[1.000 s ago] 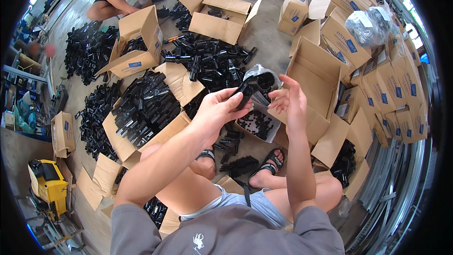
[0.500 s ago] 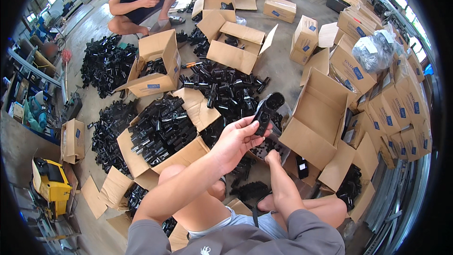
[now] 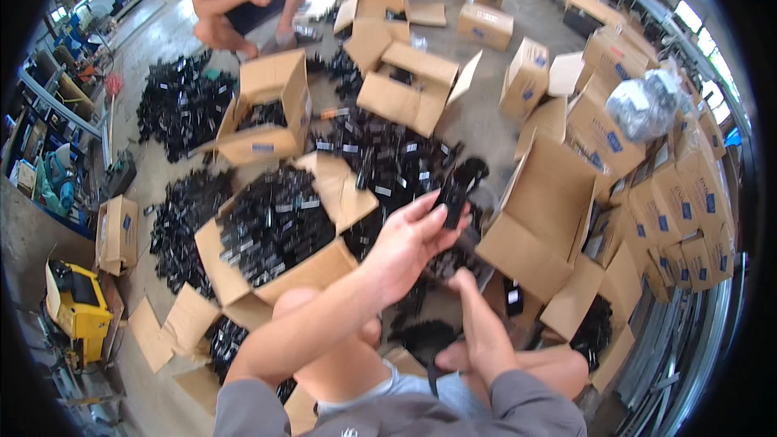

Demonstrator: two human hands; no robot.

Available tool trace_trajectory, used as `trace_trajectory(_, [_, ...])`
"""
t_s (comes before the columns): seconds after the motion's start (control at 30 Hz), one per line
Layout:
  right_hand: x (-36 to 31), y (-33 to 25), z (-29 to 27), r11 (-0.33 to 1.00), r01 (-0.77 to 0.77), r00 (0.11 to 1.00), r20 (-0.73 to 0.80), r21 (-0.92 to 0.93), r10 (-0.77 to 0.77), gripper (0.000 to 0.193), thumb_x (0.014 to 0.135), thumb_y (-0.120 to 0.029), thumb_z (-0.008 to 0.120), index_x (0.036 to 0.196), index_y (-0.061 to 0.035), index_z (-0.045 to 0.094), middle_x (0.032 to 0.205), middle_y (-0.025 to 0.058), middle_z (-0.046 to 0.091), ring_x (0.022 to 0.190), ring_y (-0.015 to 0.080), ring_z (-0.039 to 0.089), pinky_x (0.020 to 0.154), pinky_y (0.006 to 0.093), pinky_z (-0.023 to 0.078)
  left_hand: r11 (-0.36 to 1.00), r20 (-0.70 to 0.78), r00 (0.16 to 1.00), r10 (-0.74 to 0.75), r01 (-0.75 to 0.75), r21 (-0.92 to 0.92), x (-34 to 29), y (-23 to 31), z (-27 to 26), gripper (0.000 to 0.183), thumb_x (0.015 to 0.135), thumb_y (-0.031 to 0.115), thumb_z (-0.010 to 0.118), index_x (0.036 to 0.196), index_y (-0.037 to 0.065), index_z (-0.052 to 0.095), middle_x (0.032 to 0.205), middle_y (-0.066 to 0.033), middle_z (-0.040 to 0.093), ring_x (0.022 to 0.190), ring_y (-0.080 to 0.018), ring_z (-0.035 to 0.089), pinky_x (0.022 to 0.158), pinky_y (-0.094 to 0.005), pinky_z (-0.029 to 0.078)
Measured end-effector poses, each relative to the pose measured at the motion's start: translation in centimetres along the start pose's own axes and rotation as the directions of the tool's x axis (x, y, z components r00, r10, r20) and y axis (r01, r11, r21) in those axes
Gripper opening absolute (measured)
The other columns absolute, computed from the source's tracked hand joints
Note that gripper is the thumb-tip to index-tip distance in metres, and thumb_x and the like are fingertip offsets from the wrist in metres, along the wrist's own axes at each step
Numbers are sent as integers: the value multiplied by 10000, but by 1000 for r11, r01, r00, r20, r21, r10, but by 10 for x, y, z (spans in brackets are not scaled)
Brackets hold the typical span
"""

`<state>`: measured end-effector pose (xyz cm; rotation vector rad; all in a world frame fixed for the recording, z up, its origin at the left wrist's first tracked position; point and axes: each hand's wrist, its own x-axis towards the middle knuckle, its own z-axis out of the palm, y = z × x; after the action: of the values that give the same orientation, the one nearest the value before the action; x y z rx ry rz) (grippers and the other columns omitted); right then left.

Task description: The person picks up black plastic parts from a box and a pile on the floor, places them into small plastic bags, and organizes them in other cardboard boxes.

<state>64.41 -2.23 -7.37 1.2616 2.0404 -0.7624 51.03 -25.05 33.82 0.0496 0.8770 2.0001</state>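
Cartons and heaps of black pieces crowd the work on nearly every side. A deep open carton [image 3: 558,186] stands just right of centre, its near wall close to the right hand [image 3: 463,279]; left of centre, a packed carton [image 3: 217,255] brims with tubular black pieces, and a loose heap [image 3: 388,154] spreads above the hands. Sealed cartons [image 3: 676,174] pile up along the right edge, with a crinkled clear plastic bag [image 3: 643,105] on top. Another person [image 3: 227,0] crouches at upper left, and a yellow machine [image 3: 85,316] sits at lower left.

Raised cardboard flaps edge the space around the forearms; grey concrete floor [image 3: 154,271] shows in strips between the boxes and more broadly toward the top. Long metal lengths [image 3: 680,348] lie at lower right.

Near the centre, the left hand [image 3: 411,239] grips a dark, smooth black part [image 3: 457,190], with a rounded upper end, between thumb and fingers. The right hand is lowered just below it; its fingers are blurred, so I cannot tell whether they grasp anything.
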Motion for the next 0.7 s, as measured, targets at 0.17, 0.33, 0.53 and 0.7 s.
trace_trajectory(0.17, [10,3,1,981,113,994,28,-159,-110,406,809,-160,756,1186,-9,735,1317,222,672,1265,367,631,1022,439,536,999,-1,1000,31,-31,10,-3,3,6,345,1052,128,595,1390,60,585,1293,-65,681,1136,-158,669,931,-277,554])
trace_trajectory(0.33, [-6,-1,-2,984,160,986,-41,-83,-163,403,770,-219,776,1103,7,761,1207,242,712,1182,359,676,974,426,546,998,-84,995,50,-47,41,1,4,0,329,1034,124,629,1357,68,595,1285,-74,684,1151,-177,668,945,-291,558])
trace_trajectory(0.53, [-12,-5,11,971,184,977,-84,-154,-198,518,757,-393,803,1070,19,768,1123,228,742,1098,343,717,932,417,561,997,-148,986,82,-79,23,3,1,-11,308,1029,111,635,1330,65,582,1264,-97,690,1125,-189,676,933,-303,559])
trace_trajectory(0.7, [18,-4,0,942,259,963,-17,-215,-269,473,781,-348,766,1088,11,767,1161,233,731,1156,361,691,963,418,552,998,-110,993,49,-44,49,3,0,11,327,1033,117,634,1351,85,566,1257,-72,696,1133,-184,680,928,-300,557])
